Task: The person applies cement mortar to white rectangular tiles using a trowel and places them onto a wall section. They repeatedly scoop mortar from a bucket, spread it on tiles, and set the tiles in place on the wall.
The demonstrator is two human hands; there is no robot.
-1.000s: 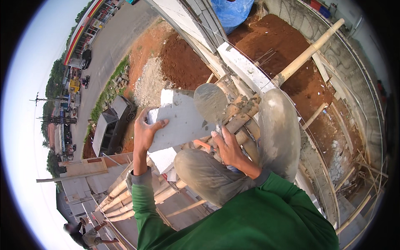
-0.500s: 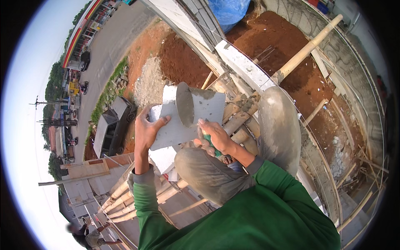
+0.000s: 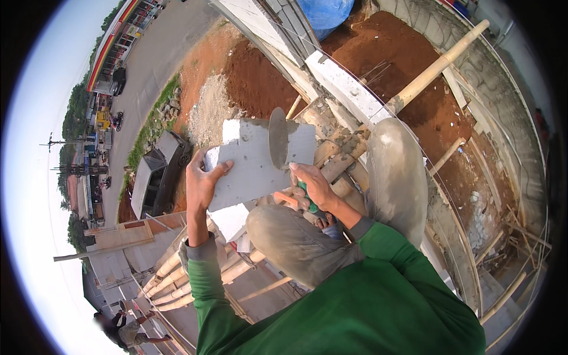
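My left hand (image 3: 202, 182) grips the left edge of a pale grey lightweight block (image 3: 244, 177), its thumb lying on the broad face. The block is held tilted above my bent knee (image 3: 296, 236). In my right hand (image 3: 318, 190) is a trowel, its green handle (image 3: 307, 204) partly hidden by the fingers. The trowel's rounded, grey-smeared blade (image 3: 278, 137) stands nearly on edge over the right part of the block's face; I cannot tell whether it touches. Another white block (image 3: 231, 221) shows beneath the held one.
A line of white blocks (image 3: 343, 89) runs along the wall top. Bamboo poles (image 3: 441, 68) cross on the right, and more poles (image 3: 177, 284) form scaffolding at lower left. Red soil (image 3: 384, 50) lies below. A parked car (image 3: 157, 177) and another person (image 3: 127, 331) are at left.
The trowel blade has moved right across the block and turned more edge-on. My right hand has shifted slightly right, while the left hand and block have moved slightly left.
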